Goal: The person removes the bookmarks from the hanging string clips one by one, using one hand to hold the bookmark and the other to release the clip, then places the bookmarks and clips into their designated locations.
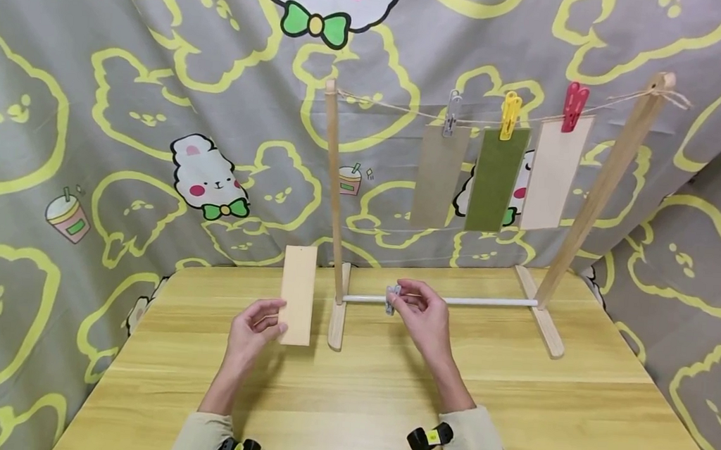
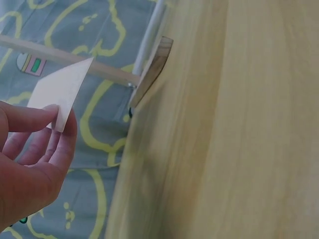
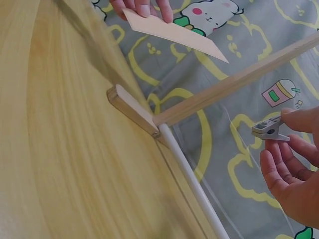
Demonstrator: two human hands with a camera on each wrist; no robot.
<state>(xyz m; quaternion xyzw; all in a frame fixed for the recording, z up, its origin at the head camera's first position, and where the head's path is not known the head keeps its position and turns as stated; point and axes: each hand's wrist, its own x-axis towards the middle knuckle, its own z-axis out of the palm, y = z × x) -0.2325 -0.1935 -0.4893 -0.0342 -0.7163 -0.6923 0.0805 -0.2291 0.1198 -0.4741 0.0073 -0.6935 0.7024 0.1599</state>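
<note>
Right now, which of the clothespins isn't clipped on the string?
The grey clothespin pinched in the right hand; the other three each clip a card to the string.

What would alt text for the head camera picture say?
A person's left hand holds a pale card upright while the right hand pinches a grey clothespin, before a wooden rack with three cards pegged on its string.
</note>
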